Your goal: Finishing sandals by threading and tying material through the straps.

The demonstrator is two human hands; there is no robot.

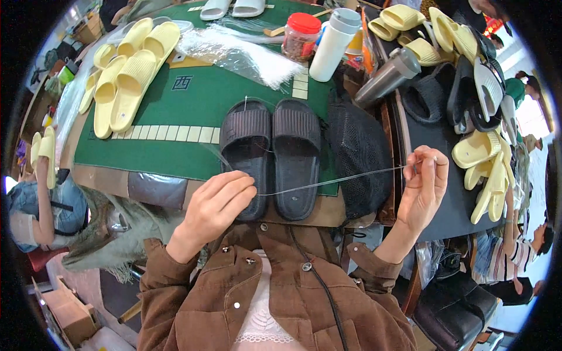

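Observation:
A pair of black slides with ribbed straps, the left slide (pixel 246 158) and the right slide (pixel 295 161), lies side by side on the green mat in front of me. A thin clear plastic strand (pixel 333 179) stretches across their heel ends between my hands. My left hand (pixel 219 202) is closed with its fingertips at the strand's left end, beside the left slide's heel. Out to the right, my right hand (pixel 424 181) pinches the other end between thumb and fingers. Another thin white strand (pixel 246 102) sticks up at the left slide's strap.
Yellow slides (pixel 132 82) sit at the mat's left, near a bundle of clear strands (pixel 252 58). A red-lidded jar (pixel 301 36), a white bottle (pixel 335 47) and a steel flask (pixel 387 76) stand at back right. A black mesh bag (pixel 360 152) borders the right slide. More slides (pixel 483 158) cover the right-hand table.

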